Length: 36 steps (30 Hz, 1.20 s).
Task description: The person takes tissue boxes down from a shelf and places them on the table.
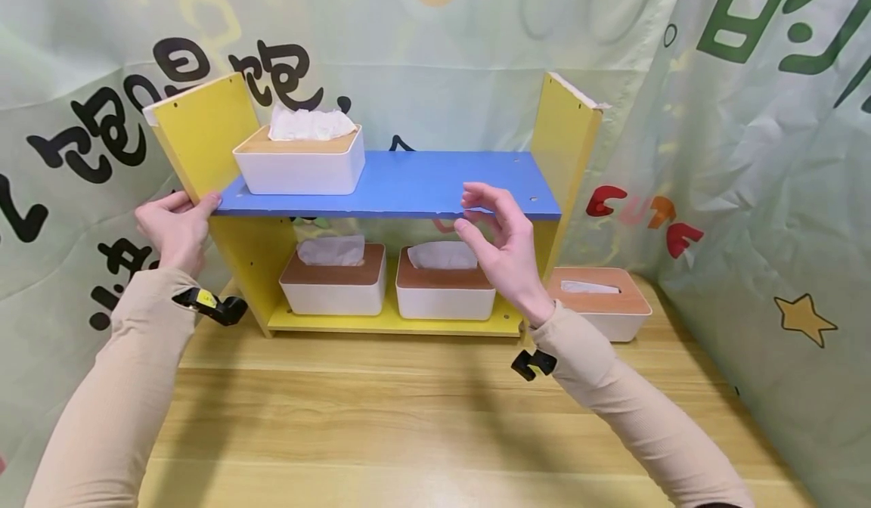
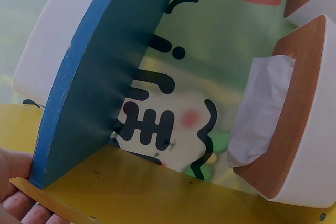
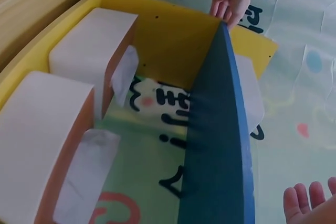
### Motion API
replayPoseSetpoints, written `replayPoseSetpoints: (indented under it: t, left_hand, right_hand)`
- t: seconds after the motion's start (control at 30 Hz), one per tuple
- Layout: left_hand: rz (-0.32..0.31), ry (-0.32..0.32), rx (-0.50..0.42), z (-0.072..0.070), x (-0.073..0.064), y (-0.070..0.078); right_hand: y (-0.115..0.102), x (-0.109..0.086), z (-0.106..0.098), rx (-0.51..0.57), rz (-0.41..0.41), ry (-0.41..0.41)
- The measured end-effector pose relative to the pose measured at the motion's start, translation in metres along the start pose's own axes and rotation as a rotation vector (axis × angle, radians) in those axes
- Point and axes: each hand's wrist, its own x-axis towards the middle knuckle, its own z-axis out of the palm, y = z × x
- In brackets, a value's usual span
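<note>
My left hand [image 1: 178,224] grips the left side panel of a yellow and blue shelf unit [image 1: 391,329]. Its thumb lies at the end of the blue board [image 2: 68,51], and the other fingers are on the panel's outer side. In front of that board's right half, my right hand [image 1: 502,243] is raised with loosely bent fingers and nothing in it. A white tissue box [image 1: 299,171] with a wooden lid stands on the blue board at the left. On the yellow bottom board are a left tissue box [image 1: 333,296] and a right tissue box [image 1: 445,302].
Another tissue box [image 1: 602,325] stands on the wooden table [image 1: 354,417], just outside the unit's right side panel [image 1: 565,137]. A printed cloth [image 1: 748,213] hangs behind and along both sides.
</note>
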Motion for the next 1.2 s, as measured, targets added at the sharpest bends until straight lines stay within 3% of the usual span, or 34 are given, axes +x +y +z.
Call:
replayPoseSetpoints:
  t: [0.57,0.93,1.2]
  left_hand:
    - [0.003,0.001,-0.013,0.000,-0.001,0.001]
    - [0.007,0.004,-0.024,-0.001,-0.001,-0.001]
    - [0.001,0.002,-0.028,0.000,-0.001,0.000]
  right_hand:
    - [-0.008,0.037,0.038,0.044,0.211,-0.103]
    - [-0.001,0.064,0.058,0.095,0.442,-0.122]
    - [0.005,0.081,0.071,0.096,0.550,-0.159]
